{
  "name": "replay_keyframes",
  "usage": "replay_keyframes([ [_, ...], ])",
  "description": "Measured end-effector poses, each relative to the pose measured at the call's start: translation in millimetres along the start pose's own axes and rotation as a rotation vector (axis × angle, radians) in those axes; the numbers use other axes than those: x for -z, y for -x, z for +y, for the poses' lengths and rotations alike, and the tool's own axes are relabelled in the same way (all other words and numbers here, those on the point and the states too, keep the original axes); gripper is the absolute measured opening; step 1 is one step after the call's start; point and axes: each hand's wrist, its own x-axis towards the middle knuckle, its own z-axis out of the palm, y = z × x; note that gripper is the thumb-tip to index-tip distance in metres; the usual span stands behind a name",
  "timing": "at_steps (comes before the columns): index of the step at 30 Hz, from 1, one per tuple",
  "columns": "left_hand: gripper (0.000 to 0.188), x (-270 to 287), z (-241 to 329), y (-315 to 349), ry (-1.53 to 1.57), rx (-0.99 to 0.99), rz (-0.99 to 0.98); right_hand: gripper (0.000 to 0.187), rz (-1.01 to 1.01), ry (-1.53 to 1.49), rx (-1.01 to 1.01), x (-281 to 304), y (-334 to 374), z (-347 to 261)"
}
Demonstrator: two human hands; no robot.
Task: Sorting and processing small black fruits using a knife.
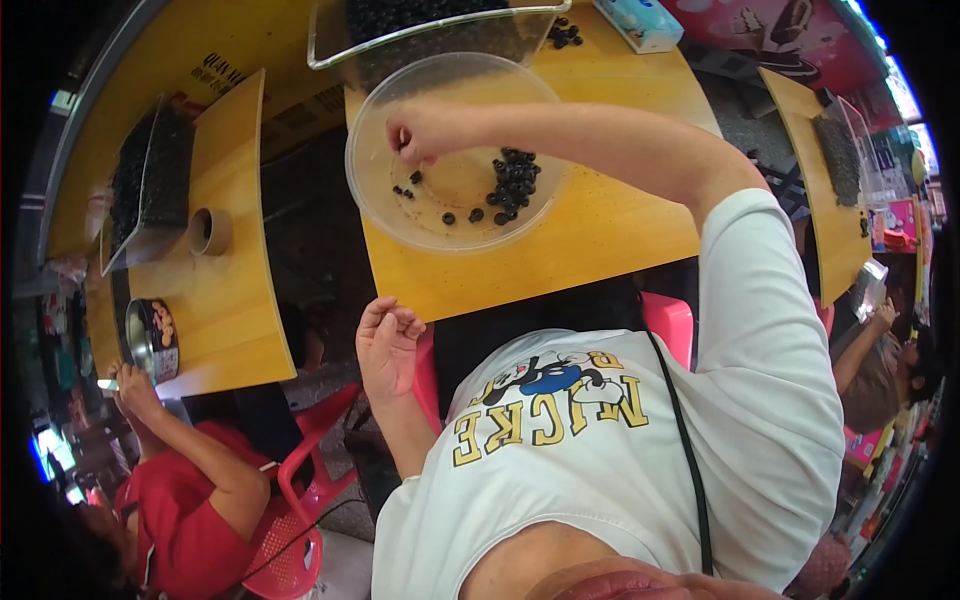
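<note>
- The right hand [415, 133] is reaching across into a clear round plastic bowl [372, 190], with the arm stretching out from a white sleeve.
- Its fingers are bunching together, tips curling down toward the bowl's floor; whether they are pinching a piece between them cannot be told.
- Small black round pieces [512, 182] are lying inside the bowl, most of them clustering on the side away from the hand, with a few loose ones [405, 190] sitting just below the fingertips.
- The bowl is resting on a yellow wooden table [590, 235], near its far end.
- Just beyond the bowl, a clear rectangular tray [330, 55] is holding a dark heap of the same black pieces, and several more [565, 34] are lying loose on the table beside it.
- The left hand [388, 345] is hanging at the near edge of the table, fingers curling loosely inward, gripping nothing and touching no object.
- A pale blue packet [640, 22] is lying at the table's far corner.
- On a 2nd yellow table [235, 300] to the left, another tray of black pieces [150, 175], a small round cup [209, 231] and a round tin [152, 338] are standing.
- Another person in a red shirt [185, 520] is sitting on a red chair [300, 540] at that table.
</note>
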Motion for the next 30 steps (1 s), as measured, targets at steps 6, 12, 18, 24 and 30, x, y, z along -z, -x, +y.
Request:
replay_keyframes([
  [6, 0.021, -1, -1, -2, 0.036, 0.014, -0.021, 0.02, 0.036, -0.81, -0.192, 26, 19, 5],
  [12, 0.02, 2, -1, 2, 0.038, -0.003, 0.009, 0.015, 0.302, -1.134, -0.146, 88, 97, 21],
  [18, 0.021, 3, -3, 1, 0.049, -0.016, -0.017, 0.014, 0.586, -0.996, -0.271, 111, 154, 147],
  [24, 0.024, 0, -4, 12, -0.038, -0.07, -0.083, 0.023, 0.661, -0.255, -0.463, 96, 129, 206],
  [30, 0.025, 12, -12, 30, -0.107, 0.015, -0.186, 0.016, 0.631, 0.249, -0.45, 97, 108, 212],
])
